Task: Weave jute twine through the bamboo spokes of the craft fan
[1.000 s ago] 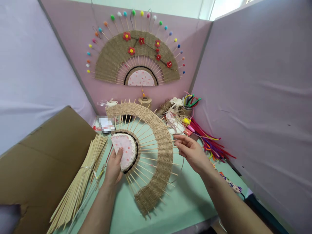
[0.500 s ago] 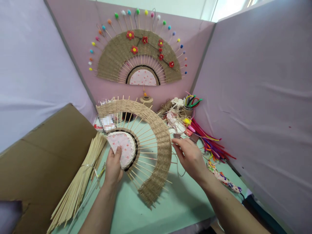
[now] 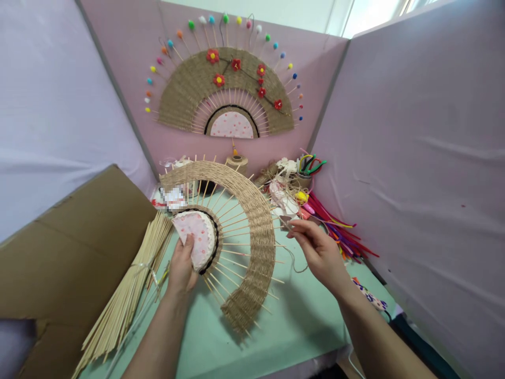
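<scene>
My left hand (image 3: 183, 266) grips the half-round base of a woven fan (image 3: 262, 239), thumb on the pink spotted cloth. Thin sticks fan out from that base, and a broad band of tan twine is woven through them, with the stick ends poking past its outer edge. Just beyond the right side of the band, my right hand (image 3: 315, 250) pinches a thin cord (image 3: 295, 266) between thumb and fingers. A loop of the cord hangs below, between the hand and the fan. The fan is held tilted above the pale green table (image 3: 300, 326).
A finished fan (image 3: 177, 100) with red flowers and pompoms hangs on the pink back panel. Left lie a bundle of sticks (image 3: 118, 295) and a cardboard sheet (image 3: 79, 226). Behind are a twine spool (image 3: 236, 164), lace scraps (image 3: 282, 195) and coloured pipe cleaners (image 3: 335, 223).
My right hand has moved right, away from the band's edge, drawing the cord with it. The fan has shifted slightly left in my left hand.
</scene>
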Motion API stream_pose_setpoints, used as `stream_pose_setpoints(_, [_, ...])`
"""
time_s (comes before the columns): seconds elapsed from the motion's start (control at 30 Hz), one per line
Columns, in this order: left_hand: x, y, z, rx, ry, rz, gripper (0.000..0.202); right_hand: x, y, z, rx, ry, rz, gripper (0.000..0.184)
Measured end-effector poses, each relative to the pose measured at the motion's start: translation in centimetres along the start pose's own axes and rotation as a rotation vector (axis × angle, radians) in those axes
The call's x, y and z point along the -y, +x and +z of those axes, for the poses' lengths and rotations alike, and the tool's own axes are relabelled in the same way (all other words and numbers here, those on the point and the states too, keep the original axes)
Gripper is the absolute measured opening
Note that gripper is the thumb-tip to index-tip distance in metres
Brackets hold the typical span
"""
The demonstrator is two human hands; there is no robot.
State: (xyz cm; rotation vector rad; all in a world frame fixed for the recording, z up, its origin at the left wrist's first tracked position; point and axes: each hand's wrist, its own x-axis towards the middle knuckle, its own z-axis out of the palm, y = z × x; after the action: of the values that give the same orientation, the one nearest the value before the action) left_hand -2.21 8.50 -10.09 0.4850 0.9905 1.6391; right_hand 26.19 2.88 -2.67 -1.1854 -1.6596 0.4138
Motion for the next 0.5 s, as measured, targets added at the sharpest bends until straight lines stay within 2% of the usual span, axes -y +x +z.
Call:
stream_pose_setpoints(0.13, [0.12,0.07,-0.1,0.012,0.007,-0.007,0.031,-0.3,0.08,-0.17,0.041,0.091,0.091,0.026])
stream_pose_setpoints(0.27, [0.1,0.02,-0.07,0.038,0.006,-0.026,0.034,-0.54,0.16,-0.28,0.033,0.075,0.053,0.024])
stream_pose_setpoints(0.4, [0.1,-0.29,0.28,0.032,-0.013,-0.079,0.027,-0.59,0.09,0.0,0.078,0.089,-0.012,0.025])
stream_pose_setpoints(0.5, [0.39,-0.48,0.49,0.021,-0.015,-0.102,0.027,-0.54,-0.06,0.29,0.106,0.092,-0.01,0.025])
